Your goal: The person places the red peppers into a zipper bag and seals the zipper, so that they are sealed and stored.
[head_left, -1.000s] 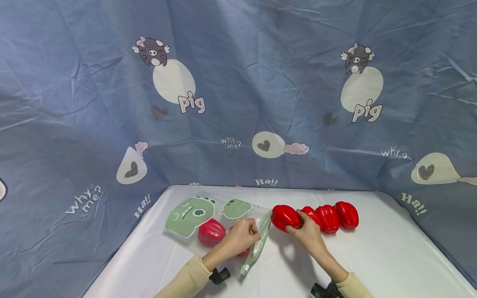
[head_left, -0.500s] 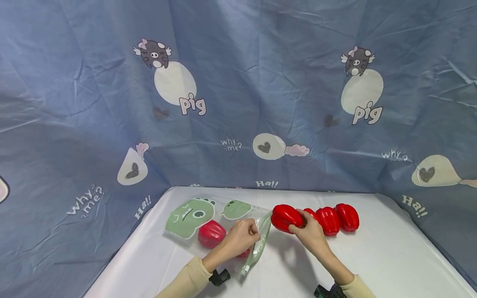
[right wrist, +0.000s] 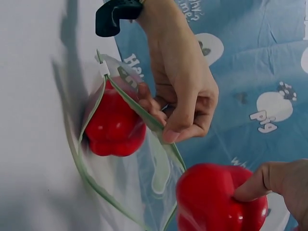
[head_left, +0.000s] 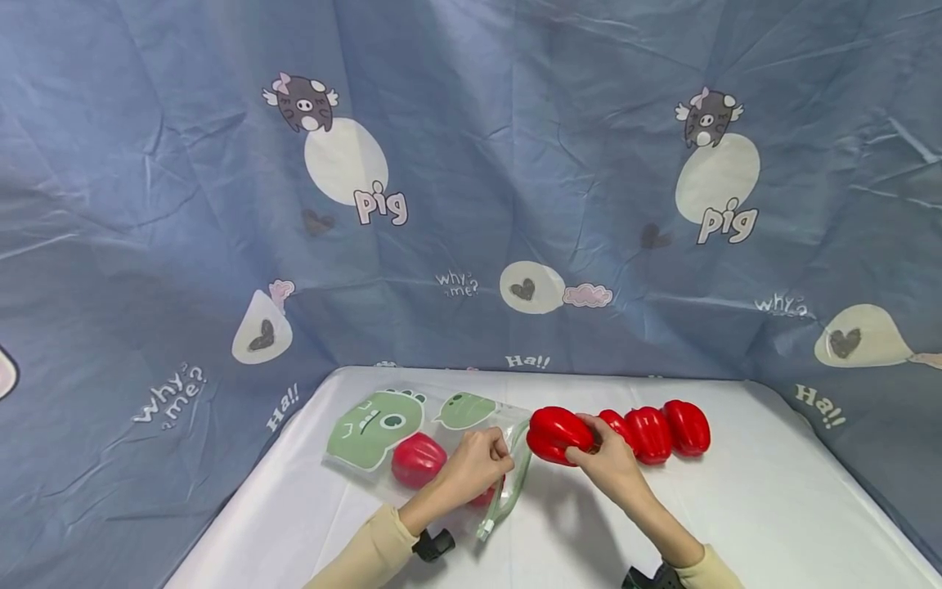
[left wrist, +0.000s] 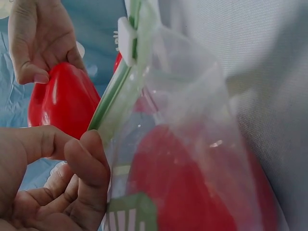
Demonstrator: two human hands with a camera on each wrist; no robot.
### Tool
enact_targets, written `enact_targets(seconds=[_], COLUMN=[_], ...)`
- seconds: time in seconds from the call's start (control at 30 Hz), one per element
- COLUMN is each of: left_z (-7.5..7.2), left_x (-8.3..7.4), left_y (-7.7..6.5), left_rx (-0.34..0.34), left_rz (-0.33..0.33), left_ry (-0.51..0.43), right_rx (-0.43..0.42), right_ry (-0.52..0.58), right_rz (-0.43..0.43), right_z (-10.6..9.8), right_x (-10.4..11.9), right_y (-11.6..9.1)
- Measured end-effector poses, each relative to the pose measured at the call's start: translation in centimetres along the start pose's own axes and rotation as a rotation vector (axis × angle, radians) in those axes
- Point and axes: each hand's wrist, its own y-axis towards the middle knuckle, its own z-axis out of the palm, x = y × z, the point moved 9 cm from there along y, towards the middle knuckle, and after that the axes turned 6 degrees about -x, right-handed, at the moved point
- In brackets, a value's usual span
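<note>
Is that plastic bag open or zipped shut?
The bag is open: in the right wrist view its green edges stand apart, the left hand pinching one.

I have the head view looking forward and down, set back enough to take in the white worktop and the blue backdrop behind it. My left wrist view sits close against the clear bag; my right one faces it from slightly farther off. Both lie turned sideways and share the held red pepper.

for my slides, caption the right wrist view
Left hand pinching green rim of an open bag, right hand holding a red pepper.
</note>
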Motion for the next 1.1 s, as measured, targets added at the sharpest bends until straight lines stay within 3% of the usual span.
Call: enact_targets(seconds=[0.67, 1.1], left_z=[-0.4, -0.4], left_x=[-0.3, -0.3], left_y=[0.1, 0.1], left_rx=[-0.046, -0.033], left_rz=[0.009, -0.004], left_ry=[0.024, -0.021], right_rx=[0.094, 0.211], right_ry=[-0.022, -0.008], right_rz=[-0.022, -0.073], right_z=[1.4, 3.9], right_x=[0.4, -0.1], right_y=[-0.9, -1.6])
